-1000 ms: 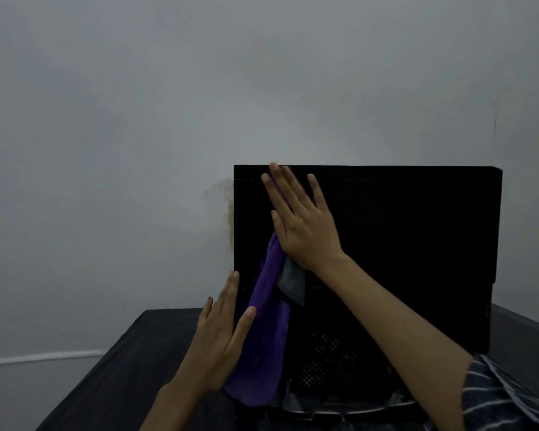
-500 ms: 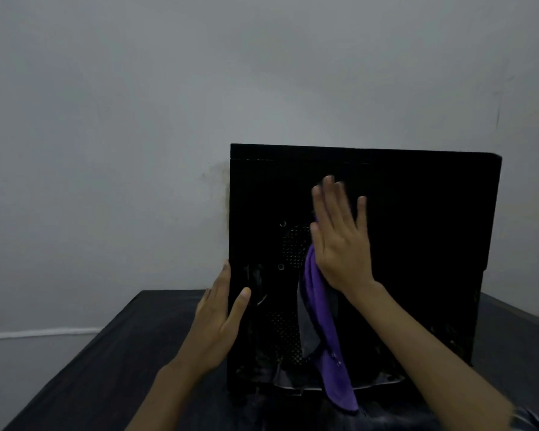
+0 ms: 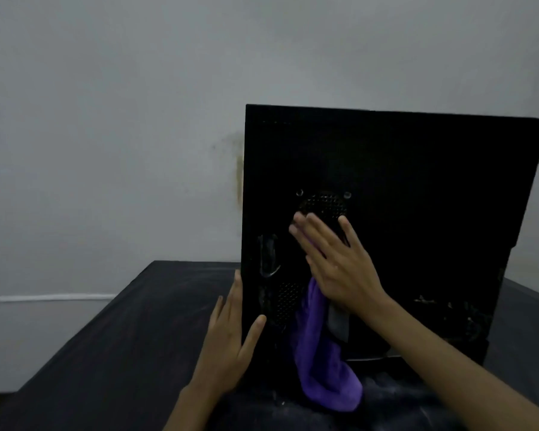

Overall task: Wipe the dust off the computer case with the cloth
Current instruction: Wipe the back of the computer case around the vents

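A black computer case (image 3: 417, 188) stands upright on a dark table (image 3: 143, 321), its perforated panel facing me. My right hand (image 3: 333, 262) lies flat with straight fingers on that panel, pressing a purple cloth (image 3: 321, 368) against it just below a round vent. Most of the cloth hangs down from under the palm to the table. My left hand (image 3: 231, 334) rests with straight fingers against the case's left edge, thumb on the facing panel.
A plain grey wall stands close behind the case, with a brownish stain (image 3: 238, 178) beside the case's left edge. The table's left edge (image 3: 84, 325) runs diagonally toward me. A white strip (image 3: 44, 297) runs along the wall at lower left.
My right hand has slid with the cloth across the panel, first rightward from the top left corner, then back left and lower beneath the vent. The left hand stays at the left edge.
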